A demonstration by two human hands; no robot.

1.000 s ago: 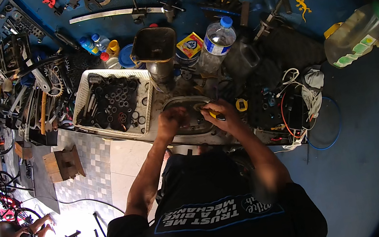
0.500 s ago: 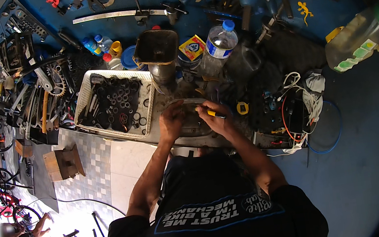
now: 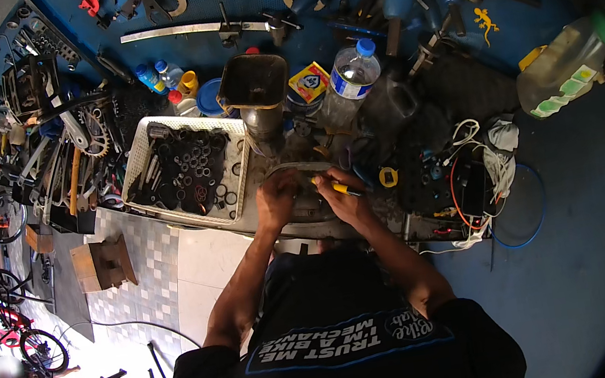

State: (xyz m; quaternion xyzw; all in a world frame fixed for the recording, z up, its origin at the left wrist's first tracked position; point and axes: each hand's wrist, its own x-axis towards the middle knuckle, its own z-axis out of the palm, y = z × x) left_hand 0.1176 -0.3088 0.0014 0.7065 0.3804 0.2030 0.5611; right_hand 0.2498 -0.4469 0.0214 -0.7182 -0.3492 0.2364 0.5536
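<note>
Over the front of the workbench (image 3: pixel 257 166), my two hands work close together. My left hand (image 3: pixel 276 202) has its fingers curled at the left end of a thin, curved grey strip (image 3: pixel 303 164); they are closed, but what they hold is too dark to make out. Gripped in my right hand (image 3: pixel 343 202) is a slim yellow-and-black tool (image 3: pixel 346 189), slanting across the fingers. Its tip points toward the left hand, and its exact kind is unclear. The strip arcs just beyond both hands.
A white basket (image 3: pixel 244 168) of rings and small parts stands left of my hands. Beyond them are a square-mouthed metal funnel (image 3: pixel 252 81) and a clear bottle (image 3: pixel 355 77). At right lie a yellow tape measure (image 3: pixel 388 177) and cables (image 3: pixel 501 169). Tools hang behind.
The view has tilted a little, so the bench sits slightly lower. Both hands keep nearly the same place and grips. At the far lower left, another person's outstretched limb has drawn back.
</note>
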